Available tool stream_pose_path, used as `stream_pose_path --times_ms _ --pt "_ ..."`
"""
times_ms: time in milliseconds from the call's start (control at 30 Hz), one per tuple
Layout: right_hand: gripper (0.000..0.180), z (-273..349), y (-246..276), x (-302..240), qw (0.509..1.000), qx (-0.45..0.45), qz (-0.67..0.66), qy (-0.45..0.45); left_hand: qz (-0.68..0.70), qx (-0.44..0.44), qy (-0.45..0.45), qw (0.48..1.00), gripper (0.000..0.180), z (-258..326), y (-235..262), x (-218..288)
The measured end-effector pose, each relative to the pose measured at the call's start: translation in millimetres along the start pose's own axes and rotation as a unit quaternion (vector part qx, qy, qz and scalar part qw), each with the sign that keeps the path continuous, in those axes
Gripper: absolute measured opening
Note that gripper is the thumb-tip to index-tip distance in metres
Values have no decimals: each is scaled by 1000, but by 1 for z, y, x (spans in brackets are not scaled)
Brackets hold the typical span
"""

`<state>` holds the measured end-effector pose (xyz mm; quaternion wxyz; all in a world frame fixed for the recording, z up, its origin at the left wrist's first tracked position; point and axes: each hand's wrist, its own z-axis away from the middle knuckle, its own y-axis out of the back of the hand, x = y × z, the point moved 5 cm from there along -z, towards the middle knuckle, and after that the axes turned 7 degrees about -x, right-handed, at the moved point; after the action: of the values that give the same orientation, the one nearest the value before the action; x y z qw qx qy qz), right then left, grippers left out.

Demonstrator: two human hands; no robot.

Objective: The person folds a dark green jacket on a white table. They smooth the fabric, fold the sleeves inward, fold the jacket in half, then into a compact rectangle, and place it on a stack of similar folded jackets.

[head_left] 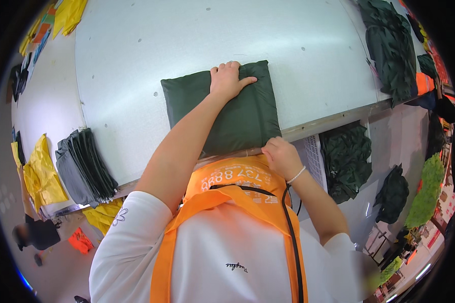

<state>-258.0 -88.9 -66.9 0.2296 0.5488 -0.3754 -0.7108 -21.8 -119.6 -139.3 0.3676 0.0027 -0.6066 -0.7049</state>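
Observation:
A dark green, square folded fabric packet [227,118] lies at the near edge of the pale table [151,45]. My left hand [226,81] rests on its far part, with the thumb stretched to the right and the fingers reaching to the far edge. At the packet's near right corner, my right hand [280,154] is closed in a pinch on the fabric. Its fingertips are partly hidden, and a beaded bracelet circles that wrist.
A stack of folded dark green fabric [86,166] sits at the left, beside yellow fabric [44,174]. More dark green pieces [389,50] are heaped at the far right. Below the table edge, a white crate [313,154] stands beside crumpled green fabric [345,159]. A person [40,232] is at the lower left.

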Motion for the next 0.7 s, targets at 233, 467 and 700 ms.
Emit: stream_pose_path --times_ms 233,467,700 --pt "16 24 -2 22 962 49 -217 -159 -10 219 -93 971 49 49 66 48" --pt "71 36 25 73 590 83 -777 -204 130 119 -273 946 37 208 142 139" --pt "70 0 -29 127 860 140 -386 -302 107 214 173 956 84 184 -25 -62"
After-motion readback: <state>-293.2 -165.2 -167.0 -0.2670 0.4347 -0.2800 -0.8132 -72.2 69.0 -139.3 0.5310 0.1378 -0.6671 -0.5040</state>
